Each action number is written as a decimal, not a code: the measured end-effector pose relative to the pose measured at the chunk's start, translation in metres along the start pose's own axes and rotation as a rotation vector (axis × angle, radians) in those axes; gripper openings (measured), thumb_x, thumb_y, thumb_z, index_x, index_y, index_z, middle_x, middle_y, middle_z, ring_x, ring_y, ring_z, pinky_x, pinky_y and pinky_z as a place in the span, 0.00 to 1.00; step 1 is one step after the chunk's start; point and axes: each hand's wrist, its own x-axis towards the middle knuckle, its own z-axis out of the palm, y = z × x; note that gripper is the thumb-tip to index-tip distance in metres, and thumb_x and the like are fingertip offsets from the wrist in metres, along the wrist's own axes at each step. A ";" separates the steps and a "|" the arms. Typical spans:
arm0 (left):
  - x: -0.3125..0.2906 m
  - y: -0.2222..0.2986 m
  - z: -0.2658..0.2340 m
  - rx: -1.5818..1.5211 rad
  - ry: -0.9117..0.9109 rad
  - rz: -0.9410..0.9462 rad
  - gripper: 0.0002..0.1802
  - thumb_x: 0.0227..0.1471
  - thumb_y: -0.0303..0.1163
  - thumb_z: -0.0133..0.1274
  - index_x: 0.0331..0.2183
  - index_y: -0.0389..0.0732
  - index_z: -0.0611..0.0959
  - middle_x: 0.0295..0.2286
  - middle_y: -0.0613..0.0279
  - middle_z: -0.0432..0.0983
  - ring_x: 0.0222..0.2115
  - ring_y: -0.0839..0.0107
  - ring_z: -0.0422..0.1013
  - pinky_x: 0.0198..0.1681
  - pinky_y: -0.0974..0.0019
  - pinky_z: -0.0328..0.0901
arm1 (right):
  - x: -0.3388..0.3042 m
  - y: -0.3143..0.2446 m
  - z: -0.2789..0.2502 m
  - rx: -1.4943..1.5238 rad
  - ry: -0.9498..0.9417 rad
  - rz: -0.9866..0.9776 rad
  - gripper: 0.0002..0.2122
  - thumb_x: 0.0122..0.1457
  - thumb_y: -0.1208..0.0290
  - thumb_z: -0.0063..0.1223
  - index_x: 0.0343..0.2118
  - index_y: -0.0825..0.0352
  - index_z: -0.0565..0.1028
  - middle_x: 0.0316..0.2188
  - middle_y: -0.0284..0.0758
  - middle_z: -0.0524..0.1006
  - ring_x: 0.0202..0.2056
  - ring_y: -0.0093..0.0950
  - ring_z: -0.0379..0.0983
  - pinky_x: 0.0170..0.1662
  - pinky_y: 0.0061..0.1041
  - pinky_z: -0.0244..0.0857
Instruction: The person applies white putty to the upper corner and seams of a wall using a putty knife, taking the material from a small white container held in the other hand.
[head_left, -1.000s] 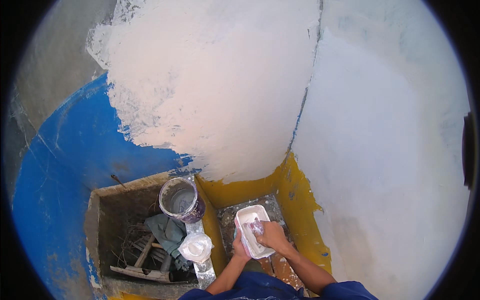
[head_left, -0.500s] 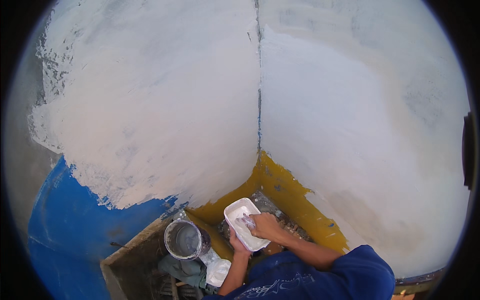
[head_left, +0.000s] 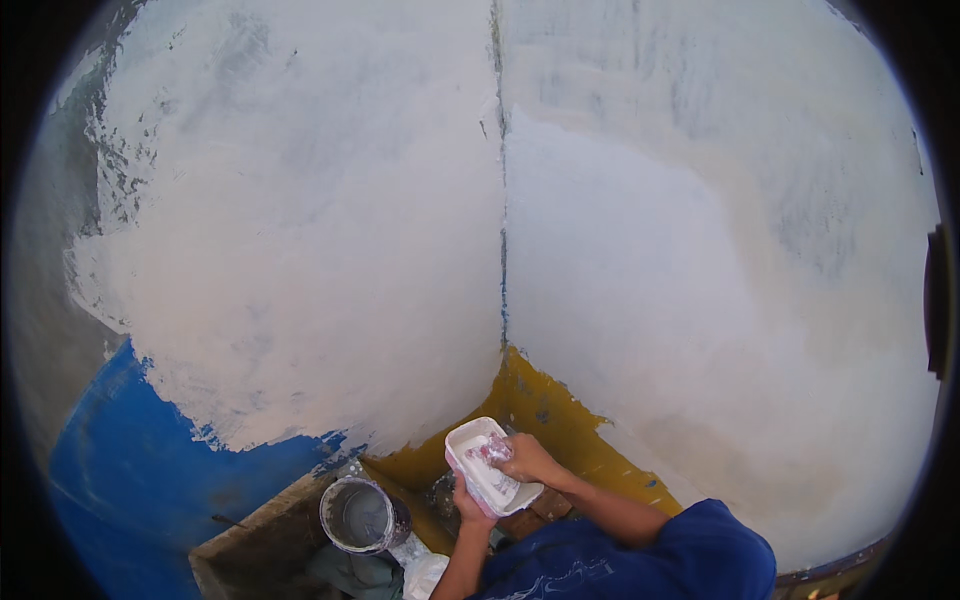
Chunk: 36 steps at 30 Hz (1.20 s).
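Observation:
A white rectangular tub with white paste inside is tilted in front of me, held by its near left side in my left hand. My right hand reaches over the tub's right side with its fingers closed. From it a paste-smeared, pinkish-white object sticks out into the tub; its kind cannot be made out. Ahead, two walls meet at a dark, cracked corner line. The left wall and the right wall carry uneven, smeared white coating.
Left of my left forearm stands a dark bucket holding greyish liquid or paste. Beside it lie a white bag and dark cloth. A concrete ledge runs below a blue wall area. Yellow paint borders the corner's foot.
My view has shifted, so the corner and bucket sit lower in the picture. The right hand has moved the smeared object within the tub, and the paste's surface looks more disturbed.

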 end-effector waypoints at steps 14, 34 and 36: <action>0.071 0.020 0.050 0.138 0.091 0.087 0.36 0.61 0.56 0.37 0.60 0.40 0.61 0.55 0.51 0.64 0.54 0.53 0.64 0.58 0.49 0.60 | 0.064 -0.033 -0.076 -0.076 -0.170 -0.087 0.13 0.49 0.70 0.59 0.31 0.78 0.77 0.24 0.46 0.79 0.27 0.31 0.77 0.36 0.31 0.69; 0.096 -0.061 0.073 -0.083 0.109 0.149 0.34 0.63 0.54 0.34 0.59 0.39 0.63 0.54 0.52 0.66 0.52 0.56 0.66 0.56 0.52 0.62 | 0.051 -0.001 -0.127 0.039 -0.051 0.050 0.11 0.50 0.72 0.59 0.30 0.77 0.78 0.23 0.45 0.79 0.26 0.30 0.78 0.32 0.33 0.68; 0.100 -0.062 0.082 -0.086 0.107 0.170 0.34 0.63 0.54 0.33 0.60 0.39 0.63 0.54 0.51 0.66 0.53 0.55 0.66 0.57 0.52 0.61 | 0.052 0.002 -0.139 0.272 -0.043 0.033 0.10 0.50 0.73 0.58 0.30 0.77 0.78 0.23 0.45 0.79 0.26 0.29 0.78 0.32 0.32 0.68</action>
